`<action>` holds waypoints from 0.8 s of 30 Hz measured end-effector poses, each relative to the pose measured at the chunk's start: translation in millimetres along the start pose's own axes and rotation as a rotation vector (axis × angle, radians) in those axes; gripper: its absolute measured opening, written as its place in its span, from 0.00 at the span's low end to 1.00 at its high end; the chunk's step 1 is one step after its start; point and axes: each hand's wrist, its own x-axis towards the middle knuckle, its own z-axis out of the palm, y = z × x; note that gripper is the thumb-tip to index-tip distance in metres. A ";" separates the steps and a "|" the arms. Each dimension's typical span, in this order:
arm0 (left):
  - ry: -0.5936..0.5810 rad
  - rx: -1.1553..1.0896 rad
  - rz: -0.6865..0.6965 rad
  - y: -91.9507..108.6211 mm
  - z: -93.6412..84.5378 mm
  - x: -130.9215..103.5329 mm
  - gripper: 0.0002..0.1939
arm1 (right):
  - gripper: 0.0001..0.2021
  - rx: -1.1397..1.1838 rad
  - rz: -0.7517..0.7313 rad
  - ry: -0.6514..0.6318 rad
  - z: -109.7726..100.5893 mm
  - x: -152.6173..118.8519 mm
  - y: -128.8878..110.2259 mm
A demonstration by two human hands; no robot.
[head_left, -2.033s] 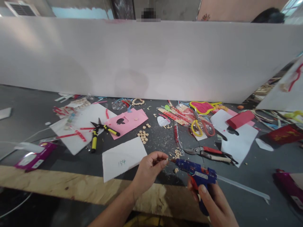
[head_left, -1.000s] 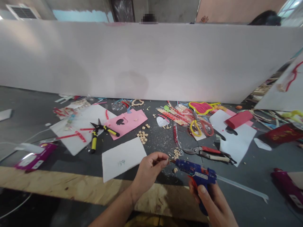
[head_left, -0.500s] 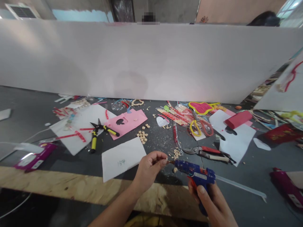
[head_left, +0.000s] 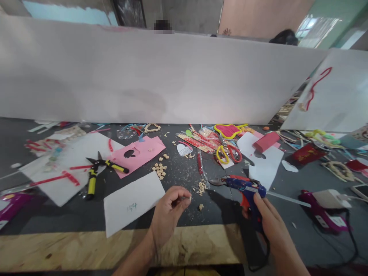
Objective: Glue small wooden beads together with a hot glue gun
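Observation:
My left hand (head_left: 169, 212) pinches a small pale piece (head_left: 189, 198) between thumb and fingertips, above the dark table. Only the tip of that piece shows. In my right hand (head_left: 271, 220) is a blue hot glue gun (head_left: 249, 188), its nozzle pointing left and a clear glue stick (head_left: 289, 198) jutting from its back. The gun is well apart from my left hand and covers part of the red-handled pruning shears (head_left: 217, 182). Tiny cut wooden bits (head_left: 201, 188) lie just beyond my left fingertips, near a heap of small wooden pieces (head_left: 160, 170).
Left of my hands lie a white card (head_left: 129, 207) with green writing, yellow-and-black pliers (head_left: 92, 178) and pink paper (head_left: 143, 151). Scissors (head_left: 222, 153) rest on red-patterned sticks. A purple power strip (head_left: 322, 212) with a charger sits at right. A white board (head_left: 161, 76) stands across the back.
The glue gun has moved right, its nozzle withdrawn from the small piece at my left fingertips. My left hand keeps its pinch. The view has turned to the right.

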 end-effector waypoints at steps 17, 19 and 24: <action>-0.036 0.165 0.067 -7.7 4.0 -7.2 0.05 | 0.16 -1.056 -0.304 0.220 -41.1 53.5 -1.9; -0.041 0.172 0.073 -9.5 4.6 -7.7 0.05 | 0.16 -1.074 -0.413 0.316 -35.2 39.5 -0.7; -0.054 0.185 0.092 -10.1 5.4 -8.8 0.05 | 0.12 -0.826 -0.923 -0.105 12.5 10.3 12.0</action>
